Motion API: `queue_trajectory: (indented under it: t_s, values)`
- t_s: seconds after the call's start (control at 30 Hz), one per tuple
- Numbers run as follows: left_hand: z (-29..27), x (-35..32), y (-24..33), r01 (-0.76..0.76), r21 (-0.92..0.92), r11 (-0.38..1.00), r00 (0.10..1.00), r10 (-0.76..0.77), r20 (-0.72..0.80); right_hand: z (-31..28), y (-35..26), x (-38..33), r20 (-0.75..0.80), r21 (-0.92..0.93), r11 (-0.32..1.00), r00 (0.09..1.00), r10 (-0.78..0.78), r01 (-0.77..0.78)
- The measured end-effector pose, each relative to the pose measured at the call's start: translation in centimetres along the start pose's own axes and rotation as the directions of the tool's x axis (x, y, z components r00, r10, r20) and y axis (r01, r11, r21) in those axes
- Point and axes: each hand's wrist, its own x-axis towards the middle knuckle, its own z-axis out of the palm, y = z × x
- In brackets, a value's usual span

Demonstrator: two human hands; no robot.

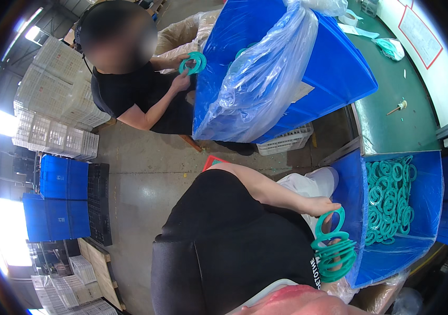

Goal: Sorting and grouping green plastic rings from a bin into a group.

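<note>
My left hand [322, 206] has its fingers closed on the edge of a green ring [341, 216]. Just below it, several similar rings [335, 256] form a loose stack in my right hand [334, 242], whose fingers show partly through them. The single ring touches or overlaps the top of that stack; I cannot tell which. Beside both hands stands a blue bin [408, 262] lined with clear plastic film, holding a heap of green rings [389, 199].
Another person's hands [182, 79] hold green rings [195, 63] by a tilted blue bin [329, 84] draped with clear film. A green worktop [392, 123] carries a small wooden-handled tool [398, 107]. White crates [55, 126] and blue boxes [58, 218] stand to the left.
</note>
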Motion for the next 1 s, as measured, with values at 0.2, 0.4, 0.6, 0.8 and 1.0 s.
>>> queue_trajectory:
  t_s: [0.2,0.4,0.6,0.8,1.0]
  values:
    - [-1.9,2.4,4.4,0.095,0.286,0.954,0.931,-0.187,0.314,-4.1,2.2,1.0,0.186,0.345,0.934,0.969,-0.163,0.090]
    - [-3.3,2.9,5.2,0.273,0.282,0.920,0.807,-0.378,0.453,2.6,-0.1,4.2,0.050,0.468,0.858,0.963,-0.263,0.210]
    - [-2.3,3.5,6.6,0.308,0.265,0.914,0.757,-0.404,0.513,2.5,0.6,4.3,0.037,0.538,0.794,0.933,-0.357,0.283]
    - [-3.6,2.3,4.6,0.372,-0.014,0.928,0.782,-0.305,0.543,2.7,0.7,4.0,-0.009,0.441,0.842,0.940,-0.341,0.310]
    - [-3.9,0.0,2.8,0.441,-0.473,0.763,0.812,-0.115,0.572,2.7,0.8,4.5,-0.010,0.378,0.823,0.891,-0.454,0.424]
